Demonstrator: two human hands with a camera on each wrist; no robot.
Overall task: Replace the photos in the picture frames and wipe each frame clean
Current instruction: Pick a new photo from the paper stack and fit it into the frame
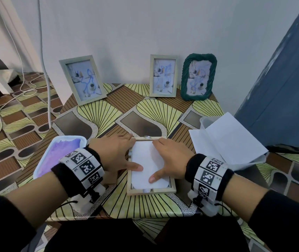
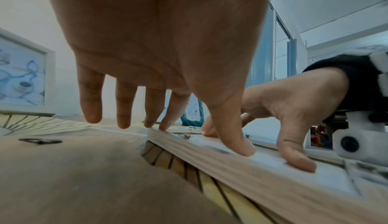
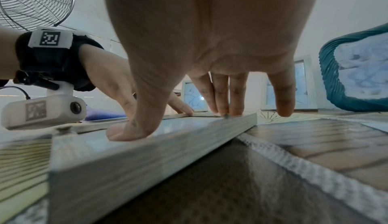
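- Frame (image 1: 151, 191): I see a pale wooden one lying face down on the patterned surface (image 1: 97, 113), near its front edge, between my two hands.
- Photo (image 1: 147, 160): a white sheet, blank side up, lies inside the frame's open back.
- Left hand (image 1: 115, 151): fingers (image 2: 168, 111) straight and slightly spread; fingertips rest at the frame's far left corner, thumb presses on the photo.
- Right hand (image 1: 172, 157): fingers (image 3: 222, 94) straight, three pressed together on the frame's far rail, little finger apart; thumb presses on the photo.
- Tray (image 1: 41, 164): white, holding a purple cloth (image 1: 59, 153), just left of my left wrist.
- Papers (image 1: 232, 139): white sheets in a clear container, right of the frame.
- Standing frames: two pale ones (image 1: 83, 79) (image 1: 163, 76) and a green one (image 1: 198, 77) stand upright at the back by the wall, each with a picture.
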